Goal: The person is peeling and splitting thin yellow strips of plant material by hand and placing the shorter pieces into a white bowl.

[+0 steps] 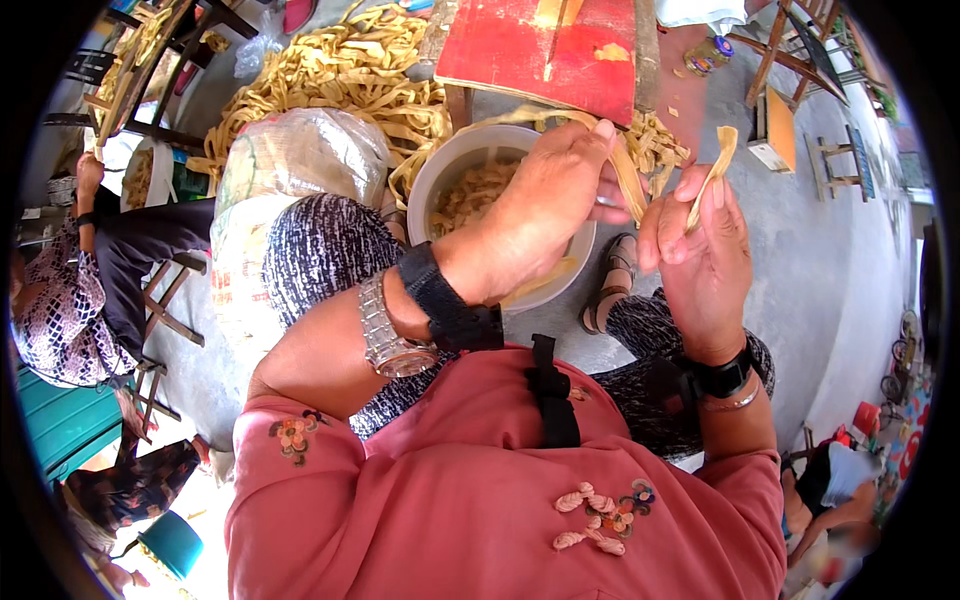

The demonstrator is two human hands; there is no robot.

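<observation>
My left hand (548, 195) is closed on a long, limp, yellowish strip (628, 180), which hangs from its fingers down to my right hand's fingertips. My right hand (705, 255) is raised beside it, pinching the strip, with a short curled end (722, 150) standing up above the fingers. Whether both ends belong to one piece I cannot tell. Below my left wrist is a pale round tub (422, 190) between my knees, holding many small yellow-brown pieces (475, 195). Just beyond the tub, a red board (495, 60) lies on a low wooden support.
A large heap of similar strips (345, 60) covers the floor at the far left, beside a bulging plastic sack (305, 150). More strips (655, 145) lie right of the board. A lidded jar (708, 55) and wooden stools (775, 130) stand farther right. Another person (75, 290) sits at left.
</observation>
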